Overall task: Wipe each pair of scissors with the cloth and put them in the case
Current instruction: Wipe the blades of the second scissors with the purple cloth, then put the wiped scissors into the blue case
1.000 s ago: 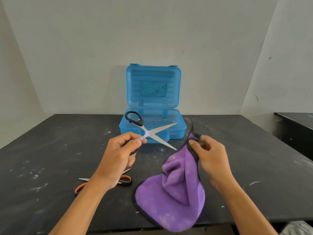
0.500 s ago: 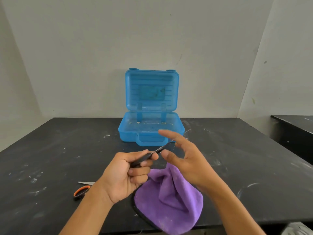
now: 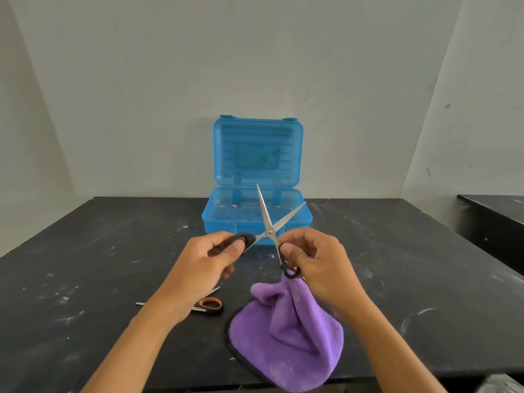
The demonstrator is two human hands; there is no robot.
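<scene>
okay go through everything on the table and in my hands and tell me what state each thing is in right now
Blue case: lid open, upright.
Black-handled scissors: blades spread, held up.
Left hand: gripping one handle.
Right hand: gripping the other handle and the cloth.
Purple cloth: bunched, partly lifted.
Orange-handled scissors: lying on table.

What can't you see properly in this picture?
All in the head view:
- Orange-handled scissors: the left hand and forearm cover the middle.
- Black-handled scissors: fingers of both hands hide most of the handles.
- Purple cloth: the top is behind the right hand.
- Blue case: lid label too blurry.
</scene>
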